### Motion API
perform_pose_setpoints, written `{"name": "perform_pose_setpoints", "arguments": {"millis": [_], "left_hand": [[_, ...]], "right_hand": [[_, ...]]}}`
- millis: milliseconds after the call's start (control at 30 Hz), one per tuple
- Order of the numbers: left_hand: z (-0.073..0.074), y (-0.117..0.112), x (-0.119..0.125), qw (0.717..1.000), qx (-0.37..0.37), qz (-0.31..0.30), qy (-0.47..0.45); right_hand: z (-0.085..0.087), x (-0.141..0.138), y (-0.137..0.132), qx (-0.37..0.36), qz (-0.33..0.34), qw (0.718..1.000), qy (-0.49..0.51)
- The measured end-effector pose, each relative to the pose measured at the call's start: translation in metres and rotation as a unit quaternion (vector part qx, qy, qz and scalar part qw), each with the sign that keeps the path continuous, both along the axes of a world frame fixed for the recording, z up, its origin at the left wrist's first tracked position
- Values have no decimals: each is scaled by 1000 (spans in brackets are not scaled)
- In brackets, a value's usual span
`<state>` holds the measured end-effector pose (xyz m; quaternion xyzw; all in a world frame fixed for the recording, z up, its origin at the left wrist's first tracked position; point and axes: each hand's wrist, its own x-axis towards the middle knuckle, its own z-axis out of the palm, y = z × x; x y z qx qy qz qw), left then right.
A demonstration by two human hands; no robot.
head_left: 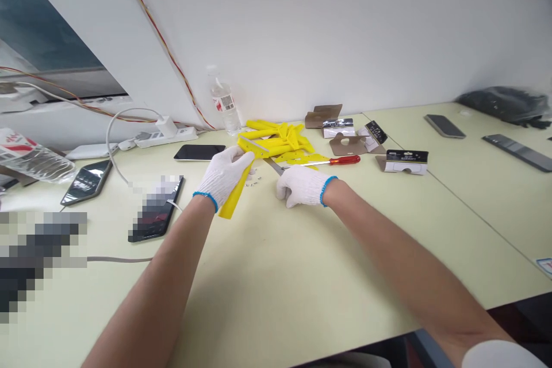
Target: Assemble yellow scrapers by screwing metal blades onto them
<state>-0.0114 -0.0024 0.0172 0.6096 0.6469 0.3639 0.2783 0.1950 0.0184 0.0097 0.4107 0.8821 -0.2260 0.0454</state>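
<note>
My left hand (223, 176), in a white knit glove with a blue cuff, grips a long yellow plastic piece (235, 192) that slants across the palm. My right hand (299, 186), gloved the same way, is closed around a narrow metal blade (274, 166) whose handle is hidden in the glove. The blade tip points toward a heap of similar yellow plastic pieces (276, 141). A red-handled screwdriver (332, 161) lies just beyond my right hand. Several tiny metal parts (251, 181) lie on the table between my hands.
A water bottle (224, 100) stands against the white wall. Brown-and-white card packaging (405, 162) lies to the right, with phones (444, 126) beyond. A power strip (166, 136) with a charger and further phones (86, 182) sit at left.
</note>
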Motion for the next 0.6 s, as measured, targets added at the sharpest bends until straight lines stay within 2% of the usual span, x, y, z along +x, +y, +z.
{"name": "perform_pose_setpoints", "arguments": {"millis": [200,367,600], "left_hand": [[8,0,-4,999,-38,-8,-14],[15,-4,-1,1000,-21,-12,-4],[9,-1,1,999,-30,-36,15]], "right_hand": [[5,2,1,-12,21,999,-38],[6,2,4,-21,32,997,-67],[13,1,-1,-36,22,996,-79]]}}
